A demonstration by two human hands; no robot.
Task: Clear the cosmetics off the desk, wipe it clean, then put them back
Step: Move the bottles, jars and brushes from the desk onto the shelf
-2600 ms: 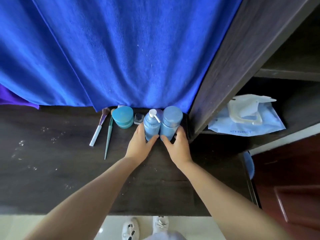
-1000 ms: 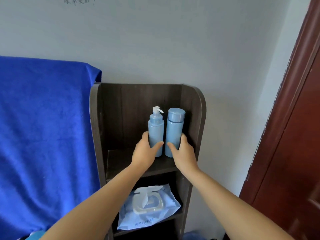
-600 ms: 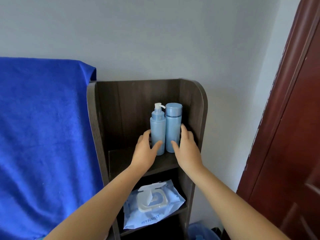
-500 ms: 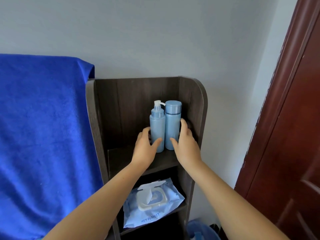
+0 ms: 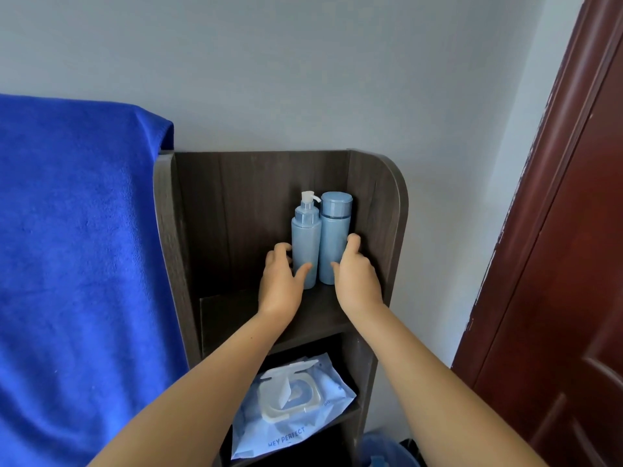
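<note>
Both hands are loosely open, the left hand [image 5: 282, 287] just touching the pump bottle [image 5: 305, 242] and the right hand [image 5: 356, 281] the capped bottle [image 5: 334, 238], which stand straight up, side by side, right behind the fingers at the back right of the top shelf [image 5: 232, 315].

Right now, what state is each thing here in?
Pump bottle: upright on the top shelf, touching the capped bottle.
Capped bottle: upright, cap on.
Left hand: open, loosely around the pump bottle.
Right hand: open, beside the capped bottle.
Wipes pack: lid flipped open.
</note>
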